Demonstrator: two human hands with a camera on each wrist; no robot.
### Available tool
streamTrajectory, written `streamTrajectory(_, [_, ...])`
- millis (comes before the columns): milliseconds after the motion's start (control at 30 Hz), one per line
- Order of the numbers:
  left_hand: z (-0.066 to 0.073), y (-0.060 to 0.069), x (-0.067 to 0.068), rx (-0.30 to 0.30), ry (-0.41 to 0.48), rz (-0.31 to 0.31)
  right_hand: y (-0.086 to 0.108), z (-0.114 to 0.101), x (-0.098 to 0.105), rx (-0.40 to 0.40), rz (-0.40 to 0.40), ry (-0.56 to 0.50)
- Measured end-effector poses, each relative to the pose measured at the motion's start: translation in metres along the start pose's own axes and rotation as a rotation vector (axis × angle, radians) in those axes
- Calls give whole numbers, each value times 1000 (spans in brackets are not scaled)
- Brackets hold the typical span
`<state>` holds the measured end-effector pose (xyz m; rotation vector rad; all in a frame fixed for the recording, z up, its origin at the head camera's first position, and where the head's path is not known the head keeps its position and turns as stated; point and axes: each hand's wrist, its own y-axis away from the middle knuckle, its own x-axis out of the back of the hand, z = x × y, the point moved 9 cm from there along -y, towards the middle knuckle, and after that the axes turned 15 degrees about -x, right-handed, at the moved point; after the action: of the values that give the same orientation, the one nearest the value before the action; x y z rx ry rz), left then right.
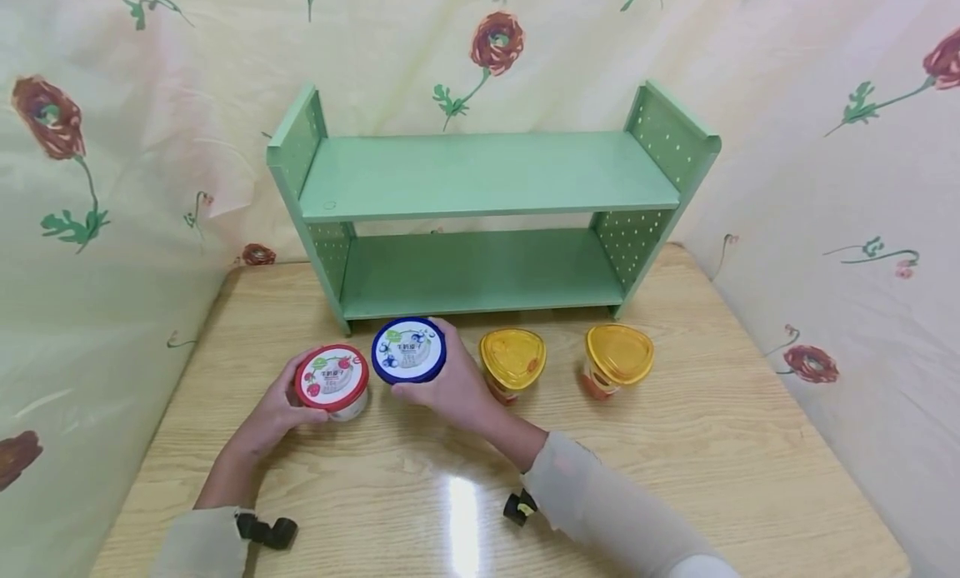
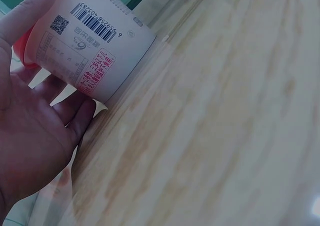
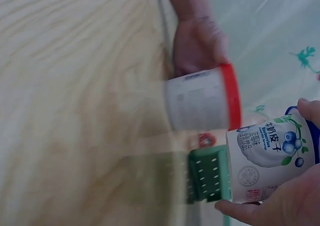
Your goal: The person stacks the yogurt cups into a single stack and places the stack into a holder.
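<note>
My left hand [image 1: 272, 409] grips a white tub with a red lid [image 1: 332, 378], thumb and fingers around its sides. In the left wrist view that tub [image 2: 92, 40] shows a barcode, and its base is at the tabletop. Just to its right, my right hand [image 1: 459, 393] holds a similar tub with a blue lid [image 1: 408, 351]. Blueberries are printed on this tub [image 3: 272, 156] in the right wrist view, where it appears raised off the table. The two tubs are side by side, before the shelf's left part.
A green two-level shelf [image 1: 480, 178] stands at the back of the wooden table [image 1: 390, 511]. Two cups with yellow lids, one nearer [image 1: 513, 359] and one farther right [image 1: 619, 355], stand before it. Flowered cloth [image 1: 150, 145] surrounds the table at the back and sides.
</note>
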<state>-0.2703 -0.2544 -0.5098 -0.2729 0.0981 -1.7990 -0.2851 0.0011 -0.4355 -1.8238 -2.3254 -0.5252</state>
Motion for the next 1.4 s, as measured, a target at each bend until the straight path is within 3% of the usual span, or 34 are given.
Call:
streamTrajectory(400, [1,1,-3,24,-4,1,-3,-53,-23,80,-52,-55])
streamTrajectory(733, [0,1,-3,22,-3,-12,-8,-62,-45,81,-66,-79])
streamTrajectory(1000, [0,3,-3,11,-13,-20,-9,-64,-57,59,-29,-30])
streamTrajectory(1400, [2,1,-6,-49,31,-53,-10,-70,-80,101,-8,42])
